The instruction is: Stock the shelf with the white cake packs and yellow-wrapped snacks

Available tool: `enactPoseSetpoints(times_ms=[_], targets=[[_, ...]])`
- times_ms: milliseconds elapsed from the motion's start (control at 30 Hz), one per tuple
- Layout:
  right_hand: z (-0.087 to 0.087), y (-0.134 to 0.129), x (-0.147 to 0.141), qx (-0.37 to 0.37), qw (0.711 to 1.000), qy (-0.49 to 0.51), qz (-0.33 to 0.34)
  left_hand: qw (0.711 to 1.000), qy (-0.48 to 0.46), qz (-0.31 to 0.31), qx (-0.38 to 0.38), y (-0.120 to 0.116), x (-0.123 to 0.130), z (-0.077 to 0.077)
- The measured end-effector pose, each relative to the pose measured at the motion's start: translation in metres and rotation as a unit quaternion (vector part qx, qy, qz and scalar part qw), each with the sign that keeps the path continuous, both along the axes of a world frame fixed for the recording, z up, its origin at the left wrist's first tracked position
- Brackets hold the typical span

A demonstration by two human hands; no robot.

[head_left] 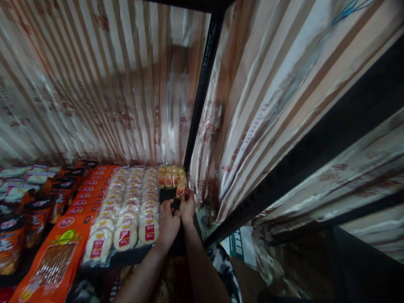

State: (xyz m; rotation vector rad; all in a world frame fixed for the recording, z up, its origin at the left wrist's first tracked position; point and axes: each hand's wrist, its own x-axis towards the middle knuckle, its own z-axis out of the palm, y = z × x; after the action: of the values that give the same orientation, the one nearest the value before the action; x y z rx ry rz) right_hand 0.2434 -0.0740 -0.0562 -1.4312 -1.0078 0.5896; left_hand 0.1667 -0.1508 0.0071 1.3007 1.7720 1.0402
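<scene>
My right hand (pixel 188 207) reaches to the back right of the black shelf. Its fingers close around a small yellow packet with a red label (pixel 180 190). Just behind it stand more of the same small yellow packets (pixel 168 178), side by side in short rows. My left hand (pixel 169 219) is beside my right hand, over the shelf, with bent fingers apart and nothing visible in them. Left of it runs a row of clear-wrapped round cakes (pixel 149 229) with red labels.
Further left lie orange snack bags (pixel 61 252) and dark orange packets (pixel 38 216). A black upright post (pixel 202 90) rises at the shelf's back corner. A slanting black beam (pixel 284 176) crosses on the right. Striped plastic sheeting (pixel 126 84) hangs behind.
</scene>
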Motion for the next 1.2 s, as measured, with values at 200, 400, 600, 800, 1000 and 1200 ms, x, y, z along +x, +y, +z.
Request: enactPoseSetpoints(times_ms=[200, 400, 600, 800, 1000, 1200], targets=[[-0.016, 0.003, -0.004, 0.026, 1.0, 0.0, 0.013, 0.999, 0.0, -0.02, -0.025, 0.044, 0.004, 0.001], [-0.016, 0.009, -0.006, 0.025, 1.0, -0.001, 0.012, 0.996, -0.078, -0.041, -0.018, 0.062, 0.008, -0.009], [-0.019, 0.012, -0.006, 0.048, 0.999, -0.023, 0.01, 0.988, -0.145, -0.049, -0.029, 0.066, 0.01, -0.017], [-0.02, 0.012, -0.003, 0.079, 0.993, -0.087, -0.006, 0.985, -0.168, -0.047, -0.01, 0.065, 0.012, -0.025], [-0.014, 0.009, -0.006, 0.033, 0.993, -0.11, -0.008, 0.988, -0.145, -0.053, -0.001, 0.069, 0.01, -0.027], [-0.016, 0.008, -0.007, 0.047, 0.991, -0.124, 0.006, 0.99, -0.121, -0.065, 0.003, 0.075, 0.01, -0.023]])
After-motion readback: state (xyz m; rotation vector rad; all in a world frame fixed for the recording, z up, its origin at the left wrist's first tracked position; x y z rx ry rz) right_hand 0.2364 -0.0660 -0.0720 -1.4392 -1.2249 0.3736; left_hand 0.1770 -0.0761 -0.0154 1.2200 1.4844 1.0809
